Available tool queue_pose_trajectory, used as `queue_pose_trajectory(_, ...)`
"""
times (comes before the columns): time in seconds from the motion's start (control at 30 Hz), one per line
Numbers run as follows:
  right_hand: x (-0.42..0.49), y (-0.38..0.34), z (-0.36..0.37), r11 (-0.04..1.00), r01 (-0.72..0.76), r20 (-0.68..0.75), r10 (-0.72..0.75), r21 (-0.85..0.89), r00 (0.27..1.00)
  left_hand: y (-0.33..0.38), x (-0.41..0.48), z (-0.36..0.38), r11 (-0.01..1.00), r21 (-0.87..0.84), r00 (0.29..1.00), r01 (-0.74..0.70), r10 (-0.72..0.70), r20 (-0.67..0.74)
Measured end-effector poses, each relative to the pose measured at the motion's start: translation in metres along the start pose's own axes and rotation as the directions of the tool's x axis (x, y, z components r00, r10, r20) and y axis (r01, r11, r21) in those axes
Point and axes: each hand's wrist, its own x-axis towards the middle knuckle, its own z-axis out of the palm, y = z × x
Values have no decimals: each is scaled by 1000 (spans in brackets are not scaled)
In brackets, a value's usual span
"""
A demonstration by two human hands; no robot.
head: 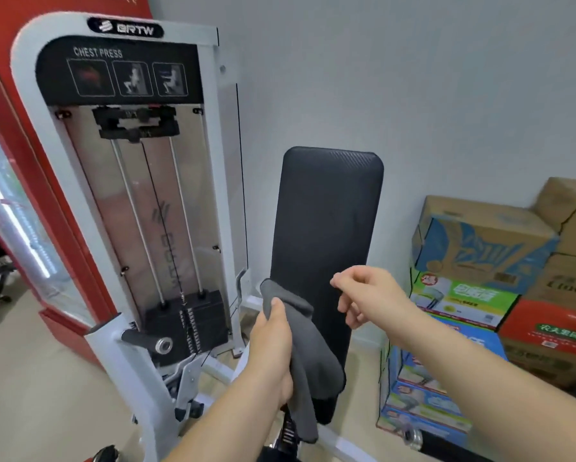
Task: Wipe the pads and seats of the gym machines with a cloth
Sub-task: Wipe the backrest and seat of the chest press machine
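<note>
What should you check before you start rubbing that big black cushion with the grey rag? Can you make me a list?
1. Cloth in hand: ok. The left hand grips the grey cloth.
2. Other hand free: ok. The right hand holds nothing and hovers in front of the back pad.
3. Pad face bare: ok. Nothing lies on the part that shows.
4. Cloth spread flat for wiping: not ok. It hangs bunched from the hand.
5. Cloth clean or damp: cannot tell.
6. Room at the side: ok. The stacked boxes stand apart from the pad.
</note>
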Motion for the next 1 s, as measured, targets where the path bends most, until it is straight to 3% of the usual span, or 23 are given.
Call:
queue_pose_trajectory(0.13,72,-29,-21,991,97,-228,-116,-94,967,50,46,28,990,-11,989,-144,144,-22)
queue_pose_trajectory(0.2,111,-42,-32,959,161,-365,-240,-235,899,81,66,42,961,38,962,-273,273,11)
queue_pose_trajectory(0.3,167,-59,-49,894,134,-495,-355,-427,793,128,94,58,859,128,868,-495,486,100)
queue_pose_trajectory(0.37,205,-67,-60,874,97,-519,-368,-476,772,158,117,70,739,149,752,-658,631,192)
queue_pose_trajectory(0.43,239,-72,-69,871,88,-520,-367,-484,771,180,142,81,561,172,586,-810,757,289)
queue_pose_trajectory(0.53,280,-74,-78,891,110,-538,-360,-440,762,197,193,107,179,301,304,-937,843,444)
queue_pose_trajectory(0.57,290,-72,-81,895,109,-565,-363,-432,741,199,211,118,26,391,251,-920,804,539)
queue_pose_trajectory(0.6,297,-70,-82,893,108,-593,-375,-436,712,198,227,127,-140,483,249,-864,716,652)
queue_pose_trajectory(0.67,309,-63,-82,891,144,-627,-410,-431,663,190,260,139,-416,561,370,-716,456,810)
queue_pose_trajectory(0.7,315,-59,-82,898,186,-624,-415,-399,663,191,273,143,-507,543,364,-669,413,835)
queue_pose_trajectory(0.73,320,-55,-82,906,231,-604,-410,-354,683,198,283,143,-582,517,295,-628,438,849)
queue_pose_trajectory(0.83,329,-47,-86,918,266,-540,-389,-294,746,224,310,157,-708,484,10,-515,560,829)
queue_pose_trajectory(0.87,331,-46,-88,916,268,-532,-393,-299,750,227,318,164,-721,490,-25,-491,574,819)
queue_pose_trajectory(1.0,334,-44,-95,911,279,-488,-400,-304,776,184,323,185,-602,612,7,-513,710,704)
